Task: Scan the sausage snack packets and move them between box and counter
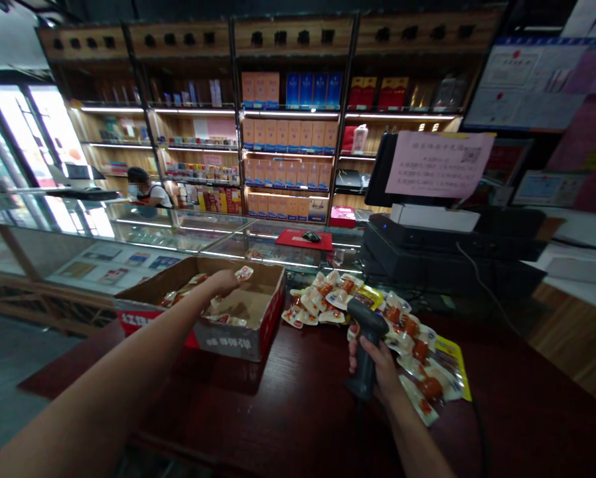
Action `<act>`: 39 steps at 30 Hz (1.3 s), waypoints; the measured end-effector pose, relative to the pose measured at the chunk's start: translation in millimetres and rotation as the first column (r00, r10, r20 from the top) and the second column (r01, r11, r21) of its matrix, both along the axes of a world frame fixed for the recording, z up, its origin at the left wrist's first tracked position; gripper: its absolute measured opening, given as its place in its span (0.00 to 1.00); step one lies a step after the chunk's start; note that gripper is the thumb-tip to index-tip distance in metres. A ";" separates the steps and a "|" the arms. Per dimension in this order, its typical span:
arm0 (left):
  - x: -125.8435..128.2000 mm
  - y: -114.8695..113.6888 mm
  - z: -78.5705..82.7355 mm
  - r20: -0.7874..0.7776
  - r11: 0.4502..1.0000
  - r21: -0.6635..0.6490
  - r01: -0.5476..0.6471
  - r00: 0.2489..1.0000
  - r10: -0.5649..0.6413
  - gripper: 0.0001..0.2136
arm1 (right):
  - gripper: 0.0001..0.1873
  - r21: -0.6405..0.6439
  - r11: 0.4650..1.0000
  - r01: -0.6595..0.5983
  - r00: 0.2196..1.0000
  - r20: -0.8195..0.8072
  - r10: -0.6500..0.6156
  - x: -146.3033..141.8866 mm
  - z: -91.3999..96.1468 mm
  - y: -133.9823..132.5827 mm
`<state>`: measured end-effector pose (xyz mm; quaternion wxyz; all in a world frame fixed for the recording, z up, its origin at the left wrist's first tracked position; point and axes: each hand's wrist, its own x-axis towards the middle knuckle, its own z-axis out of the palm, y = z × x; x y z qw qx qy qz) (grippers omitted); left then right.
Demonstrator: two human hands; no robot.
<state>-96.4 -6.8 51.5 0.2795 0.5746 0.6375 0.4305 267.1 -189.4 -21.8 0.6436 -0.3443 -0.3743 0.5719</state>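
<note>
My left hand [223, 283] reaches over an open cardboard box [233, 343] and pinches a small clear food packet [244, 273] whose end sticks out past the fingers. Several similar packets [186, 291] lie inside the box, mostly along its left and front sides. Wrapped round the handle of a dark barcode scanner [365, 352] is my right hand [375, 362], above the wooden table [288, 405]. A pile of vacuum-sealed packets [328, 295] with brown food inside lies behind and to the right of the scanner, with a yellow-edged pack [454, 365] among them.
Behind the table stands a glass display counter [193, 229] with a mouse [310, 236] on a red mat. A monitor [377, 172] with a pink notice sits on dark equipment at right. A person [149, 189] is behind the far counter, before lit shelves.
</note>
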 end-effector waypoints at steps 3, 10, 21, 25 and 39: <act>14.9 -9.7 28.6 0.320 0.989 -0.094 0.113 0.944 -0.078 0.07 | 0.19 0.005 1.000 -0.027 1.000 -0.003 0.027 -1.2 1.6 -1.7; 109.6 -59.2 47.2 0.934 0.902 0.124 0.414 0.258 -0.247 0.14 | 0.21 0.021 0.997 -0.081 0.997 0.011 0.081 -6.1 2.1 -5.8; 170.2 -83.7 -79.8 0.767 0.941 0.152 0.303 0.564 -0.305 0.20 | 0.17 0.059 0.990 -0.128 0.992 0.028 0.127 -5.2 -1.7 -5.7; 163.9 -74.4 -95.4 0.617 0.931 0.197 0.308 0.699 -0.362 0.17 | 0.18 0.060 0.984 -0.168 0.984 0.074 0.164 -9.4 -1.8 -6.8; 167.1 -69.1 -106.3 0.656 0.892 0.221 0.394 0.617 -0.435 0.22 | 0.18 0.052 0.978 -0.200 0.968 0.166 0.189 -14.2 -4.0 -9.0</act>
